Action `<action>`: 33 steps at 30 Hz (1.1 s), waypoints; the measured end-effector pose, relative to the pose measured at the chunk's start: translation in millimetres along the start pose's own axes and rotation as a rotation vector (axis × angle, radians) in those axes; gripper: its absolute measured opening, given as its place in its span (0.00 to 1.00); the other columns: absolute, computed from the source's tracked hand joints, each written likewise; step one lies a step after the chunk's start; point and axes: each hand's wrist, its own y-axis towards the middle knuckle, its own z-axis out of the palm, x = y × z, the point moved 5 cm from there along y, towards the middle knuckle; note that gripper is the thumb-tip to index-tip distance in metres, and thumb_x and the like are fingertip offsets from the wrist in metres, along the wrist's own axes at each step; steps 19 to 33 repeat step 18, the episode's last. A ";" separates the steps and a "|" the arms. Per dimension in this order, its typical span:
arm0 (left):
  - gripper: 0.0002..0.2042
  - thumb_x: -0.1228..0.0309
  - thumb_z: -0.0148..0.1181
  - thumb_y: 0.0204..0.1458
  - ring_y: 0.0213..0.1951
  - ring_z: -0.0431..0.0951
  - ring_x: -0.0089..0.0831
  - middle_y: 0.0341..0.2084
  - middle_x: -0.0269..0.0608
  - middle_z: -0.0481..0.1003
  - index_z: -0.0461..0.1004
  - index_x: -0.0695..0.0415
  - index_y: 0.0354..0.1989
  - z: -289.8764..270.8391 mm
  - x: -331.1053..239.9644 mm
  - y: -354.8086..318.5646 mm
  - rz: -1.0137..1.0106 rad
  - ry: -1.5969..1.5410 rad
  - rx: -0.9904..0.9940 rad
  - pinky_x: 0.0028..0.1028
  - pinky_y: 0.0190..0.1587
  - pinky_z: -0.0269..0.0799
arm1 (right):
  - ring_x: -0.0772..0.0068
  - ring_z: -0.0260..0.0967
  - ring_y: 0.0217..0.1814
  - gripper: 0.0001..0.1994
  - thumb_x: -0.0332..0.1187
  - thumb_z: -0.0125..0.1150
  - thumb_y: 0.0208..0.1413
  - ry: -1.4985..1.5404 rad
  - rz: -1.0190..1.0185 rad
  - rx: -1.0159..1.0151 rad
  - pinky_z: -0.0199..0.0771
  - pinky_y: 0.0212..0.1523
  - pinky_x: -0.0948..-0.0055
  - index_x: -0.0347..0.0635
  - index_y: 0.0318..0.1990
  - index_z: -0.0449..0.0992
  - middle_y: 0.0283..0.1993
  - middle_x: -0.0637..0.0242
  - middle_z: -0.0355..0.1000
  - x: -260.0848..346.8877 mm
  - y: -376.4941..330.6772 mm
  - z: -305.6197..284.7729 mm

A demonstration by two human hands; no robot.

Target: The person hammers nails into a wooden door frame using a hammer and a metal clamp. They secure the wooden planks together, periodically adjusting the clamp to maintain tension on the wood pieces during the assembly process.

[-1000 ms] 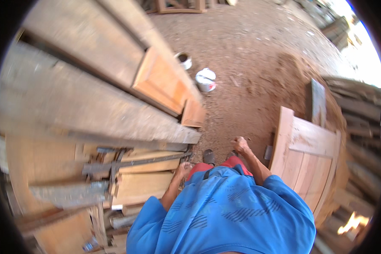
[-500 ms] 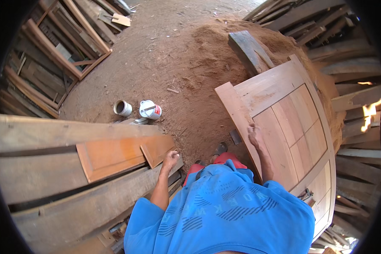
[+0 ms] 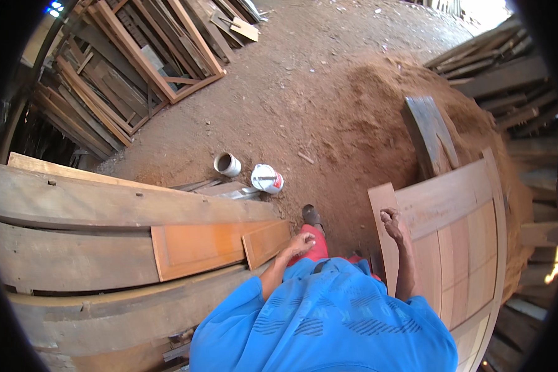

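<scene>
My left hand (image 3: 301, 243) hangs over my red shorts, just right of a small orange-brown wooden panel (image 3: 266, 242). Its fingers are curled in, and whatever they may hold is hidden. A larger panel (image 3: 198, 248) of the same colour lies beside the small one on thick planks. My right hand (image 3: 393, 224) is raised at the near left corner of a big panelled wooden door (image 3: 443, 192). That hand is curled too, and its palm does not show. I cannot tell whether it touches the door.
A white bucket (image 3: 267, 178) with something across its top and an open pot (image 3: 227, 164) stand on the dirt floor. Thick planks (image 3: 93, 198) lie at left. A dark timber (image 3: 429, 133) rests against a sawdust heap (image 3: 384, 93). Wooden frames (image 3: 195, 93) and stacked boards (image 3: 508, 80) line the sides.
The view has swung, so the scene sits further right. One foot has come forward. My left hand has moved from beside the small panel to over my shorts; my right hand has moved toward the door's corner.
</scene>
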 end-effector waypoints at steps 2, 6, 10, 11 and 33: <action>0.20 0.59 0.64 0.57 0.42 0.82 0.34 0.42 0.48 0.82 0.77 0.57 0.54 -23.3 48.4 23.6 0.020 -0.015 -0.114 0.36 0.46 0.78 | 0.57 0.80 0.49 0.15 0.37 0.59 0.63 -0.004 -0.064 -0.004 0.77 0.50 0.62 0.35 0.49 0.82 0.44 0.49 0.82 38.0 41.3 13.4; 0.14 0.63 0.67 0.56 0.39 0.78 0.25 0.34 0.39 0.81 0.77 0.58 0.44 -77.9 62.8 80.7 0.085 -0.182 -0.053 0.33 0.41 0.77 | 0.49 0.79 0.48 0.11 0.34 0.62 0.60 -0.133 -0.250 -0.154 0.77 0.50 0.59 0.37 0.44 0.82 0.43 0.48 0.80 99.6 125.2 12.1; 0.16 0.62 0.69 0.50 0.40 0.83 0.32 0.36 0.44 0.83 0.81 0.57 0.45 -169.5 72.4 130.1 -0.031 0.080 -0.045 0.34 0.42 0.78 | 0.46 0.79 0.46 0.13 0.36 0.62 0.57 -0.199 -0.143 -0.099 0.78 0.48 0.54 0.35 0.41 0.82 0.40 0.46 0.80 116.9 194.9 63.3; 0.16 0.63 0.68 0.50 0.40 0.83 0.33 0.36 0.45 0.84 0.82 0.57 0.44 -188.9 62.5 139.6 -0.048 0.063 -0.038 0.34 0.43 0.78 | 0.46 0.80 0.45 0.13 0.37 0.62 0.56 -0.217 0.009 -0.078 0.78 0.46 0.54 0.34 0.39 0.82 0.39 0.45 0.80 100.9 202.1 75.4; 0.11 0.63 0.62 0.52 0.41 0.85 0.39 0.37 0.47 0.84 0.83 0.51 0.41 -387.9 13.6 199.0 -0.020 0.024 -0.322 0.37 0.45 0.78 | 0.57 0.80 0.36 0.15 0.44 0.59 0.56 -0.410 -0.183 0.321 0.77 0.36 0.52 0.43 0.35 0.85 0.30 0.52 0.80 10.9 323.5 185.2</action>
